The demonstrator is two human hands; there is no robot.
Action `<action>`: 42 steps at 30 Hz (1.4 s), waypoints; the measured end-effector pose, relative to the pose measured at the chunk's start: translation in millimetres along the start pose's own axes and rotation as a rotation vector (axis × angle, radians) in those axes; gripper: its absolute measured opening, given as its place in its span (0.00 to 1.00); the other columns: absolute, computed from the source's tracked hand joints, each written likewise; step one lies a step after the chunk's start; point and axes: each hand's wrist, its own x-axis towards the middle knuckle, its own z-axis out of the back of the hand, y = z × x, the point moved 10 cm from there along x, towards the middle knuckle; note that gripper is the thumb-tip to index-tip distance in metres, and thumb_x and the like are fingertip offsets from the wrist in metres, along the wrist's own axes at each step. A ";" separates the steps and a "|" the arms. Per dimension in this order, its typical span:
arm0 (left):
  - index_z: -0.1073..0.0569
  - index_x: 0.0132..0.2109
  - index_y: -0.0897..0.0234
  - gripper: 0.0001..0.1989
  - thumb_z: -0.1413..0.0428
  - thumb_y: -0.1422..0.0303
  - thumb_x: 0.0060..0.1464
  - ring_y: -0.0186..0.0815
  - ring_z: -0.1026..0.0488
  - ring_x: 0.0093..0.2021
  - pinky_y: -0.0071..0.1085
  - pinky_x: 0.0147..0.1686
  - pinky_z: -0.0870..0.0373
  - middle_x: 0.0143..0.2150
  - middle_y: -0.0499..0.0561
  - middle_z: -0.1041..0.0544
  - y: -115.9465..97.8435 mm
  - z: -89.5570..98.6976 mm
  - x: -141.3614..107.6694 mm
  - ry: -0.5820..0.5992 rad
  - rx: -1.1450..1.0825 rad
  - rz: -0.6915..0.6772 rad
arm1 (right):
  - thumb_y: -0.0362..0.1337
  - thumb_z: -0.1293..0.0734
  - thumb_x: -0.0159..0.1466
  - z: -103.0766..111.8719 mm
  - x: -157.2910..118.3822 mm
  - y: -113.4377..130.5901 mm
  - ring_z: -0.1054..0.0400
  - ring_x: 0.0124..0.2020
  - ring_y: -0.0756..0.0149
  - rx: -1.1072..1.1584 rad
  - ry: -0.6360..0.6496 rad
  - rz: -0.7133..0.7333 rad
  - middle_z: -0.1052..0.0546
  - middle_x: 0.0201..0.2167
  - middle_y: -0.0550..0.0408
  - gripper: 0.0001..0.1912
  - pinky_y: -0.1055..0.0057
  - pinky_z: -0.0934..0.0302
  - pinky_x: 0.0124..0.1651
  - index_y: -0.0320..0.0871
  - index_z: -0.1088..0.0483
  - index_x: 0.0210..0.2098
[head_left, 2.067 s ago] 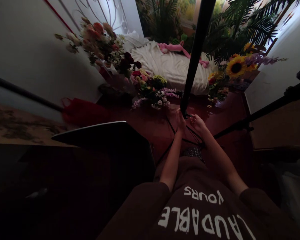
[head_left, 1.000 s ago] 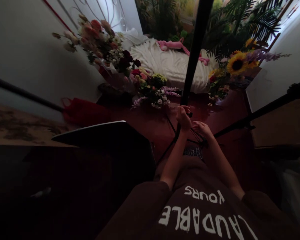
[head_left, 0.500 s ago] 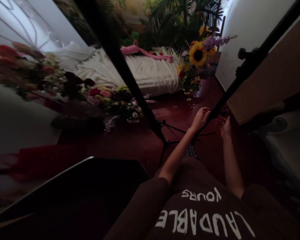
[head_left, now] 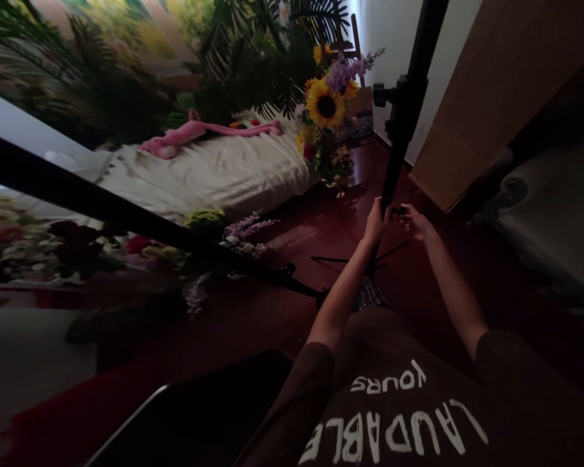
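A black tripod stand (head_left: 403, 120) slants up in front of me, a clamp knob (head_left: 382, 95) jutting from its upper joint. My left hand (head_left: 377, 224) is wrapped round the lower part of its pole. Just to the right, my right hand (head_left: 416, 224) has its thumb and fingers closed at a small dark knob (head_left: 398, 211) on the pole's side. Dim light blurs the exact finger contact. Below the hands, the stand's thin legs (head_left: 331, 259) spread over the floor.
A second black pole (head_left: 141, 220) crosses the left side. Behind it are a white-draped platform (head_left: 214, 175) with a pink plush toy (head_left: 185, 135) and artificial flowers (head_left: 326, 107). A brown board (head_left: 460, 123) leans at right above the dark red floor (head_left: 292, 246).
My left hand has closed round the stand's pole. My right hand has come in from the right to the knob. The view has turned to the right.
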 end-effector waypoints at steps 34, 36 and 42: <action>0.37 0.54 0.64 0.17 0.51 0.60 0.62 0.32 0.27 0.34 0.28 0.35 0.33 0.40 0.55 0.25 3.8 -9.4 -0.6 0.086 -0.055 0.078 | 0.40 0.47 0.70 -142.0 -149.6 204.3 0.65 0.73 0.55 -1.050 -0.279 1.480 0.57 0.72 0.53 0.37 0.53 0.57 0.71 0.49 0.75 0.71; 0.38 0.54 0.64 0.17 0.51 0.60 0.62 0.31 0.27 0.33 0.28 0.35 0.33 0.40 0.54 0.25 3.9 -9.5 -0.6 0.087 -0.064 0.084 | 0.40 0.46 0.70 -134.8 -138.3 196.1 0.63 0.72 0.54 -1.012 -0.262 1.466 0.56 0.72 0.52 0.37 0.52 0.57 0.71 0.48 0.72 0.71; 0.39 0.57 0.64 0.20 0.50 0.60 0.61 0.35 0.25 0.41 0.31 0.42 0.30 0.46 0.59 0.24 4.8 -9.7 1.8 0.087 -0.062 0.041 | 0.40 0.43 0.69 -113.6 -99.7 144.4 0.57 0.71 0.52 -0.950 -0.264 1.330 0.50 0.69 0.48 0.32 0.49 0.55 0.70 0.46 0.58 0.69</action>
